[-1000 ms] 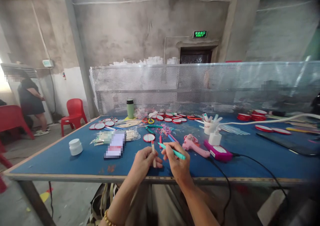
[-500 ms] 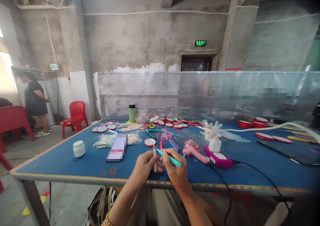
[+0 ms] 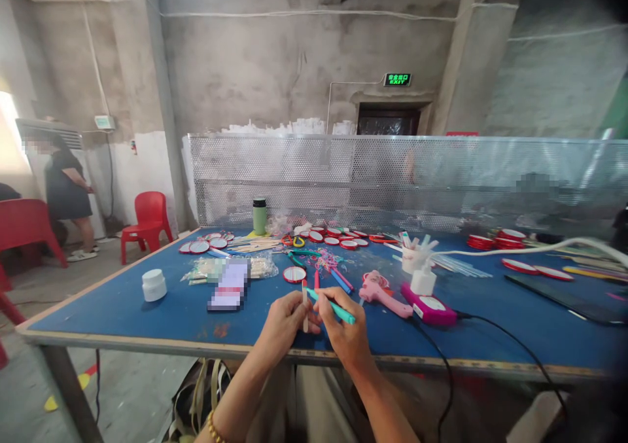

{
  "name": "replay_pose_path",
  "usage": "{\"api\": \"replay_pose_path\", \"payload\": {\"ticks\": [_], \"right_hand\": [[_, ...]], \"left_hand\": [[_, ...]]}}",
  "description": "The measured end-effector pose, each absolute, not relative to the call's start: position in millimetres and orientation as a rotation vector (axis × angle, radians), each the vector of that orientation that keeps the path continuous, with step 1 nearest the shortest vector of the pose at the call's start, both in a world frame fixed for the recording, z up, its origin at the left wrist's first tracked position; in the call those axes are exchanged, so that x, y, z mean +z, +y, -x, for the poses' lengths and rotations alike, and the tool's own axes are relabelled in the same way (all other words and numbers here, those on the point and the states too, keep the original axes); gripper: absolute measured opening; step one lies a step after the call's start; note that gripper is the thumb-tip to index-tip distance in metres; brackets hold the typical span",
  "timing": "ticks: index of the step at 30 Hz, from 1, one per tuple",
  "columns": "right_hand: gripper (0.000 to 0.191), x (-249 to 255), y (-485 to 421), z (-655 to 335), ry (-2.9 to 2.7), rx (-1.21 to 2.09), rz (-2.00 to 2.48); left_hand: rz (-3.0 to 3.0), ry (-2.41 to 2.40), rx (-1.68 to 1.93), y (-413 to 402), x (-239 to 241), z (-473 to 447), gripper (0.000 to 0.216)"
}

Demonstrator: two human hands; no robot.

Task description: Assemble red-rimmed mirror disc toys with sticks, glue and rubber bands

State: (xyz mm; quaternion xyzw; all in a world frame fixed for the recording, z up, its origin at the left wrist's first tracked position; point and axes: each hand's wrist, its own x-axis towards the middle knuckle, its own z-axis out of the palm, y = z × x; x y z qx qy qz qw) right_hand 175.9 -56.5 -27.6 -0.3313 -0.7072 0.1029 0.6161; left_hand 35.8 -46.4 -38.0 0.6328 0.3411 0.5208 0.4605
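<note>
My left hand (image 3: 283,322) is closed around a pale wooden stick (image 3: 305,297), holding it upright over the near edge of the blue table (image 3: 122,312). My right hand (image 3: 344,332) grips a teal pen (image 3: 332,306) in a writing hold, its tip touching the stick. Just beyond the hands lie a round red-rimmed disc (image 3: 294,273), a pink glue gun (image 3: 381,294) and a few loose coloured pens (image 3: 338,279).
A white jar (image 3: 154,284), a bag of sticks (image 3: 216,269), a green flask (image 3: 260,216), several red discs (image 3: 333,237), a cup of pens (image 3: 411,256), a magenta device (image 3: 428,305) with black cable. Perforated metal screen (image 3: 392,175) behind. Red chair (image 3: 145,224) and a person (image 3: 66,191) at left.
The hands stay together with the stick and pen, shifted slightly up in view as the head tilted. The pen tip remains at the stick.
</note>
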Motion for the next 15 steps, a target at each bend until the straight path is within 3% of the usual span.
{"api": "replay_pose_path", "payload": {"ticks": [15], "right_hand": [[0.019, -25.7, -56.3, -175.3, -1.632, 0.183, 0.767]], "left_hand": [[-1.592, 0.839, 1.267, -47.5, -37.6, -34.5, 0.035]]}}
